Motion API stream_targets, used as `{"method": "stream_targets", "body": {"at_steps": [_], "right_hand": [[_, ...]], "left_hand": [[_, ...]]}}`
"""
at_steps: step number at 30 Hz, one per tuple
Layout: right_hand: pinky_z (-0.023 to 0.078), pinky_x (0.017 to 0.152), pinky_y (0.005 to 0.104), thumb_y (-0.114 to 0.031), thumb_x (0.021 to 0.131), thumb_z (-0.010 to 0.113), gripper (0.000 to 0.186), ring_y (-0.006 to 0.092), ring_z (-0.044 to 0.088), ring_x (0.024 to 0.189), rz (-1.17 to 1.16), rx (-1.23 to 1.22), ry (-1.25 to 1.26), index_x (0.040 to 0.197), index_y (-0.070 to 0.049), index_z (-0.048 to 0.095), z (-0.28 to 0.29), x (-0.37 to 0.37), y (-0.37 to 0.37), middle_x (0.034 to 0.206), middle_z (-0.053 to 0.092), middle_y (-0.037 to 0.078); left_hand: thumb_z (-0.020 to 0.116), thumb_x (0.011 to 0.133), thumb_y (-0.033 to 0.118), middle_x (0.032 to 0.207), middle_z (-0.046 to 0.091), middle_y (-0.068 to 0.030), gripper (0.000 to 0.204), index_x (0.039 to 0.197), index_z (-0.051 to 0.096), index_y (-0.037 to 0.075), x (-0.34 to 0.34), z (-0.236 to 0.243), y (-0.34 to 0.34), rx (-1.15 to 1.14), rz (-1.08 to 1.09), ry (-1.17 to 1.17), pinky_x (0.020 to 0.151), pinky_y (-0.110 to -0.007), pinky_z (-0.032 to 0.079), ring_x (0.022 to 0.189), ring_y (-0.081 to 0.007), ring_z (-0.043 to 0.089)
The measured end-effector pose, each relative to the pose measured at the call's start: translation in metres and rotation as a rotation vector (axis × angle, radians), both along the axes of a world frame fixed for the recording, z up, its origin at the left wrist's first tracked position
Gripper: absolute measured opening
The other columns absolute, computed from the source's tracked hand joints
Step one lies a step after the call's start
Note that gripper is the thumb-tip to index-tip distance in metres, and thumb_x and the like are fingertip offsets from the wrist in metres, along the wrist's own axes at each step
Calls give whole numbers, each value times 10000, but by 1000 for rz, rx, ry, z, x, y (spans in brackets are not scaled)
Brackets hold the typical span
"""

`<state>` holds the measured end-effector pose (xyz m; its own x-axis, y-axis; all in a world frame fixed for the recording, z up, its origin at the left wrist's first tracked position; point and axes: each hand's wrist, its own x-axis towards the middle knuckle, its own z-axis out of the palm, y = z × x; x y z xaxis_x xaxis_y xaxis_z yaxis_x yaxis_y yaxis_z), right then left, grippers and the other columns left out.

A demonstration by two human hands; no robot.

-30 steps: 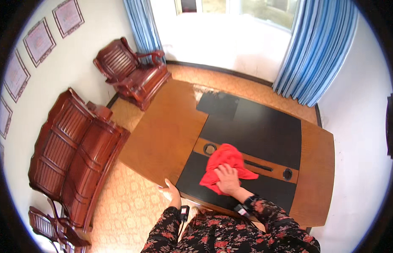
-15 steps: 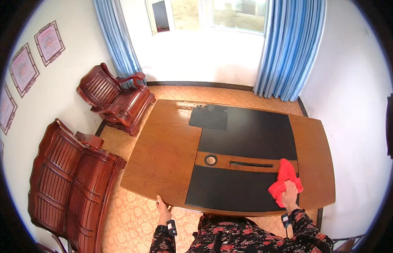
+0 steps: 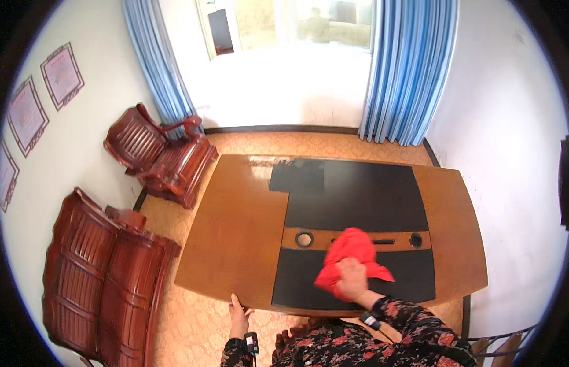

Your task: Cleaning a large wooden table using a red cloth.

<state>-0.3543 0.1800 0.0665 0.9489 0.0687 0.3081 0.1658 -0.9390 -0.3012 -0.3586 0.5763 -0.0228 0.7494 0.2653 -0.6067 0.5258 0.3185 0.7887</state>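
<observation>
Red cloth lay on the tabletop, right hand palm-down on its near part, clearly the nearer; long axis ran roughly away from the person, over the wooden strip. Left hand was well apart, leftward, at the near edge; couldn't tell either grip. Black panels shone slightly; chair and bench stood left, blue curtains beyond.

The red rag looks to me like soft, matt cloth, creased into folds. Over my feed I see smooth wood on the tabletop, glossy at its far end; its black inlay is smooth with a faint sheen. Armchair and sofa show polished wood, the blue curtain pleated fabric.
</observation>
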Motion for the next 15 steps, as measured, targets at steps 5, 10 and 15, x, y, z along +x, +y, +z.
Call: {"method": "stream_targets", "body": {"at_steps": [5,10,15], "right_hand": [[401,929,461,-221,676,647,530,282,477,1212,473,-37,-37,1198,-144,595,-17,21,90,1270,558,67],[367,981,449,-230,725,671,574,249,416,1292,675,35,41,1278,-158,538,-22,18,63,1338,507,43],[413,1005,441,-191,730,669,591,273,416,1311,399,27,188,1298,-144,512,-13,-40,-59,1367,496,58]], "left_hand": [[469,887,681,1107,594,-87,719,1278,427,80,-5,4,1,-16,-33,-117,565,-319,510,783,-211,605],[456,902,659,1361,488,-104,779,1417,389,78,-9,10,5,-70,-105,-71,906,-411,458,1178,-271,519],[431,884,715,1383,474,-67,841,1456,338,105,-6,11,1,-57,-137,-77,890,-376,452,1155,-247,523]]}}
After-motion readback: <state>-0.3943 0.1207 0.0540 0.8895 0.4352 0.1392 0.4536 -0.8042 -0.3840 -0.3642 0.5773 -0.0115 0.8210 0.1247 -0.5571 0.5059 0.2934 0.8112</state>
